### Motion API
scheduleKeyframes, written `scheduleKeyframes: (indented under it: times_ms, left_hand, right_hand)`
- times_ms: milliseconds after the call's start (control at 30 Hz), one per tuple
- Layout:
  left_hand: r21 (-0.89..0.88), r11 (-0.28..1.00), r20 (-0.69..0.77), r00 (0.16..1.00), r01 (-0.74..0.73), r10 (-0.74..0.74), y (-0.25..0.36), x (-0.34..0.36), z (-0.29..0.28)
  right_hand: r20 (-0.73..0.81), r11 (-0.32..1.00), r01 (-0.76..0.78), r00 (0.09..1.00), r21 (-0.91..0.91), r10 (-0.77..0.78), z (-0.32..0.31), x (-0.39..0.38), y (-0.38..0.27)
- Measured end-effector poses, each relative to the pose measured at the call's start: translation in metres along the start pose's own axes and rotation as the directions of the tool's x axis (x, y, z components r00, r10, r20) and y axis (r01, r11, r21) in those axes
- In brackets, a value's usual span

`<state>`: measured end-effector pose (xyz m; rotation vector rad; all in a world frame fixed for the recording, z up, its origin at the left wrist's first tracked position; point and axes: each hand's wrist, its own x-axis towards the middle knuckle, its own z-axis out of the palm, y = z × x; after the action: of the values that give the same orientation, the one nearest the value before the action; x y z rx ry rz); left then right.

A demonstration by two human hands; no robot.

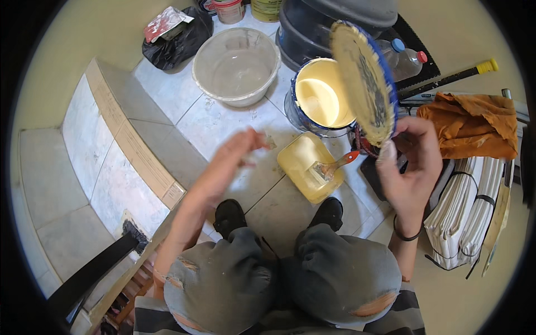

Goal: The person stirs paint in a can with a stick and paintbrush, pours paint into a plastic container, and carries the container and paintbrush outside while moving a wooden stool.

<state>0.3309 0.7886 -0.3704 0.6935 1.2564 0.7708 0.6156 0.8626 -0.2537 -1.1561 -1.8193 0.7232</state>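
Squatting low over the tiled floor [262, 195], with knees bent and dark shoes [229, 216] planted flat; grasping the round lid [360, 84] in the right hand [410, 164], pinching its near edge with the thumb in front and the other fingers partly hidden behind; holding it steeply tilted on edge above the right side of the blue bucket [301, 120], turning its paint-crusted underside to the left and its blue rim to the right; hiding part of the bucket's mouth with it, and not being able to tell of any contact between the two; looking down past it at pale yellow paint [319, 100]; holding the left hand [237, 148] out over the tiles, blurred, with fingers parted and released, left of the yellow tray [290, 153]; seeing a paintbrush [338, 163] in that tray, lying with its red-tipped handle past the right rim; facing a pale basin [223, 67] left of the bucket and a dark plastic drum [304, 33] behind it; having an orange cloth [474, 125] to the right of the lid, above a strapped white bundle [458, 218].
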Motion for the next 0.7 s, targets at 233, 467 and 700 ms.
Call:
scheduleKeyframes:
  times_ms: [233, 467, 700]
  left_hand:
    - [-0.244, 0.892, 0.111, 0.925, 0.38, -0.363, -0.152, 0.027, 0.052]
    - [-0.341, 0.893, -0.076, 0.939, 0.293, -0.337, -0.172, 0.052, 0.097]
    - [-0.36, 0.905, -0.206, 0.926, 0.228, -0.316, -0.18, 0.06, 0.104]
  right_hand:
    - [0.188, 0.8, 0.304, 0.952, -0.517, -0.24, 0.005, -0.017, 0.037]
    - [0.379, 0.704, 0.419, 0.898, -0.573, -0.225, 0.028, -0.014, 0.075]
    - [0.379, 0.729, 0.418, 0.896, -0.542, -0.232, 0.046, -0.007, 0.09]
